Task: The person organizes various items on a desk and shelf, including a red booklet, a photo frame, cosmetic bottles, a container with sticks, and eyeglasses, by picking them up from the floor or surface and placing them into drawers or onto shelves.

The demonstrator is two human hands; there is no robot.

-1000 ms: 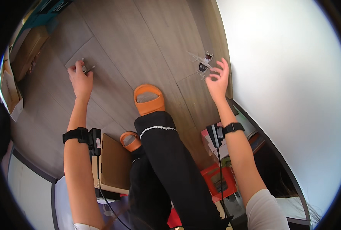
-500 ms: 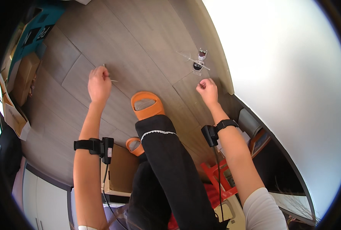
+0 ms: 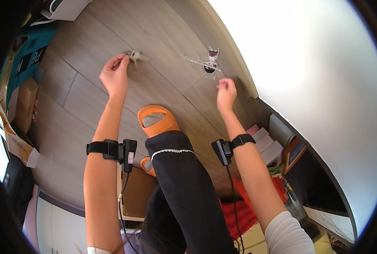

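My left hand (image 3: 114, 78) is stretched forward, its thumb and fingers pinched on a small pale, blurred object (image 3: 134, 55) with short jutting parts, whose kind I cannot make out. To the right, my right hand (image 3: 226, 94) has its fingers curled together; whether anything is between them is hidden. Just beyond it are clear flat pieces with two printed cartoon figures (image 3: 211, 62), seemingly acrylic. A thin translucent stick (image 3: 197, 60) lies across them.
Grey wood-look floor (image 3: 163, 80) spreads under my hands. A white wall (image 3: 307, 63) rises at the right. My orange slipper (image 3: 168, 122) is below, between my arms. Cardboard boxes (image 3: 26, 101) and a teal box (image 3: 35, 48) line the left; a framed picture (image 3: 294, 152) stands lower right.
My left hand has moved forward and slightly right, and the pale object at its fingertips now shows more. My right hand stays curled near the figures. The view has shifted a little.
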